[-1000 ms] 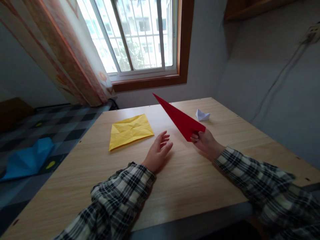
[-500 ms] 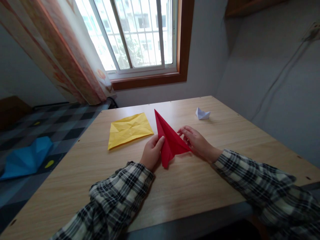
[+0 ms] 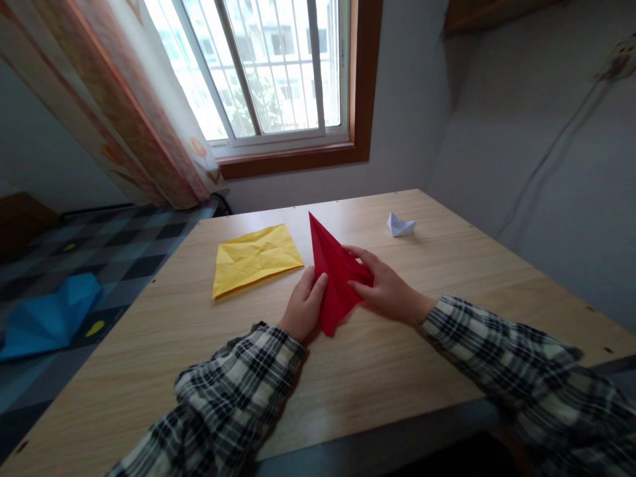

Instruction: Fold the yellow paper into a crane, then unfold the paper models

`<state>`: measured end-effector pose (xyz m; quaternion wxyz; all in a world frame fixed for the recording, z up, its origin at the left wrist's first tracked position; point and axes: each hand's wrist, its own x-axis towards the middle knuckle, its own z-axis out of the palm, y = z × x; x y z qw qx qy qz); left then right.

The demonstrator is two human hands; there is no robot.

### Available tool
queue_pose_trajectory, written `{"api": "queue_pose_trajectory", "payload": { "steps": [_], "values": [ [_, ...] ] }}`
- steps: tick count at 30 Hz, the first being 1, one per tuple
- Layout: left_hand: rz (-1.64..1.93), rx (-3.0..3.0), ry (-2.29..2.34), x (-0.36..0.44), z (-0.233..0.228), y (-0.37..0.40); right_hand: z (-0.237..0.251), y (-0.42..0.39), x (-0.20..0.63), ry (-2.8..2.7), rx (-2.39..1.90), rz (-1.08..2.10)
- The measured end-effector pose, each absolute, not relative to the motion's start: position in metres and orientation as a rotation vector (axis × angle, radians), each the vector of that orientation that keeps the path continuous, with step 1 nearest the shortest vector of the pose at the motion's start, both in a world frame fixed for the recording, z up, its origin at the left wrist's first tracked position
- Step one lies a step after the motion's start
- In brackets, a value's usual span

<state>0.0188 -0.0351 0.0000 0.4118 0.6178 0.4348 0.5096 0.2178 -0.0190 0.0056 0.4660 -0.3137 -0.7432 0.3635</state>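
Note:
A red sheet of folded paper, pointed at its far end and creased lengthwise, is held between both hands above the table. My left hand pinches its left edge, thumb on top and the other fingers underneath. On the right side, my right hand grips the paper with the thumb on its near face and the fingers along the far edge. Part of the paper's right corner is hidden by that hand. Left of the red paper lies a creased yellow paper.
The wooden table stands below a barred window. A small white folded paper sits at the back right. To the left, a blue folded paper rests on a checked cloth.
My right hand has closed around the right side of the red paper, whose right corner is now bent inward. My left hand keeps its grip at nearly the same spot.

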Motion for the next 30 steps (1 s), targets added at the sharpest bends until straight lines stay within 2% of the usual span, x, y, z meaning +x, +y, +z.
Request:
{"api": "queue_pose_trajectory", "payload": {
  "steps": [11,15,22,30],
  "values": [
    [1.147,1.495,0.942,0.021,0.001,-0.038,0.008,-0.017,0.219,-1.738,-0.875,0.920],
    [1.093,1.562,0.960,0.021,0.004,-0.038,0.006,-0.015,0.218,-1.627,-0.856,1.036],
    [1.142,1.635,1.129,0.015,0.009,-0.035,0.008,-0.011,0.215,-1.125,-0.858,1.425],
    [1.257,1.640,1.321,0.000,-0.004,-0.020,0.006,-0.005,0.215,-0.917,-0.814,1.572]
  ]
}}
